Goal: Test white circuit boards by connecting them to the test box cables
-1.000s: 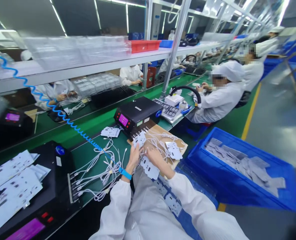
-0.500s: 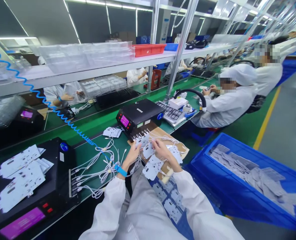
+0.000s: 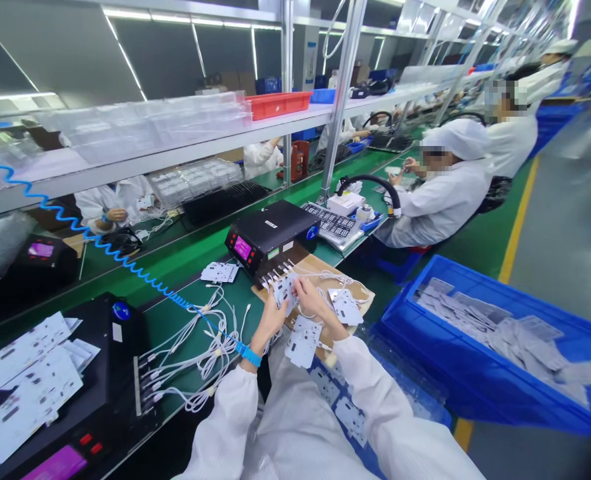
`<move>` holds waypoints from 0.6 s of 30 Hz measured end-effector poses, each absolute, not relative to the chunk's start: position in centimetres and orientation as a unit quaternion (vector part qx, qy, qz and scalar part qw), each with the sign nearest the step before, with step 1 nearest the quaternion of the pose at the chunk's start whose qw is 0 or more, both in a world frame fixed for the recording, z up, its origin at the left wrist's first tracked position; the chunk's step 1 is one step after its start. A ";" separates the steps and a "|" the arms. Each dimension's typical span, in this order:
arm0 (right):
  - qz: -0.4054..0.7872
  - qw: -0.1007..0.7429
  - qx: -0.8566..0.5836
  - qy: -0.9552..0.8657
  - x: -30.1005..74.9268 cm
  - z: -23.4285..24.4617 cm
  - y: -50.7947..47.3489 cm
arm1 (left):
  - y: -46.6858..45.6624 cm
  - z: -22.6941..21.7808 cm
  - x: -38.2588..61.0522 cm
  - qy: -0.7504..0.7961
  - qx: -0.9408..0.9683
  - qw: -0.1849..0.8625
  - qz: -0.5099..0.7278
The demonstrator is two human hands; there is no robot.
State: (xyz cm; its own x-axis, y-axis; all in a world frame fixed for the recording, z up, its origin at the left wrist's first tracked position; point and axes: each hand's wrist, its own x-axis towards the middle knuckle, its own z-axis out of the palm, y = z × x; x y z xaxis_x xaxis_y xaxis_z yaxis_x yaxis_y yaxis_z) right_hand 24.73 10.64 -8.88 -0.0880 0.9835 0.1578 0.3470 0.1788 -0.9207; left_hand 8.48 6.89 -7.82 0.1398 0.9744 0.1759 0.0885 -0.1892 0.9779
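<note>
In front of me my left hand (image 3: 272,316) grips the left edge of a white circuit board (image 3: 284,289). My right hand (image 3: 310,299) is closed at the board's right side, its fingertips pressed against it. Just beyond the board, white cable plugs (image 3: 280,269) stick out of the front of a black test box (image 3: 275,230) with a pink screen. Below my hands another white board (image 3: 303,341) lies near the edge of the brown cardboard (image 3: 362,287). More white boards (image 3: 345,308) rest on the cardboard, right of my right hand.
White cables (image 3: 210,340) sprawl across the green bench to the left, by a second black box (image 3: 120,360) topped with boards (image 3: 35,387). A coiled blue cord (image 3: 125,263) crosses the view. At right stands a blue bin (image 3: 495,380) of grey-white pieces; a co-worker (image 3: 445,180) sits beyond.
My view has shifted slightly. My right hand has moved up closer to the left one; the board between them is turned and more of it is covered by my fingers.
</note>
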 end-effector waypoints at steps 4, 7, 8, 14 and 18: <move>0.391 0.442 -0.493 -0.639 26.0 -9.2 10.3 | 6.8 -7.9 8.8 0.443 0.624 0.445 0.466; 0.399 0.452 -0.489 -0.631 27.0 -9.7 10.1 | 6.6 -7.9 9.5 0.435 0.634 0.446 0.459; 0.397 0.455 -0.491 -0.628 27.3 -9.8 10.0 | 6.5 -7.8 9.7 0.434 0.633 0.447 0.460; 0.346 0.448 -0.522 -0.638 28.5 -10.7 8.6 | 7.2 -8.0 10.0 0.456 0.577 0.457 0.501; 0.274 0.403 -0.540 -0.687 28.5 -11.0 6.9 | 7.0 -7.9 9.2 0.466 0.525 0.464 0.540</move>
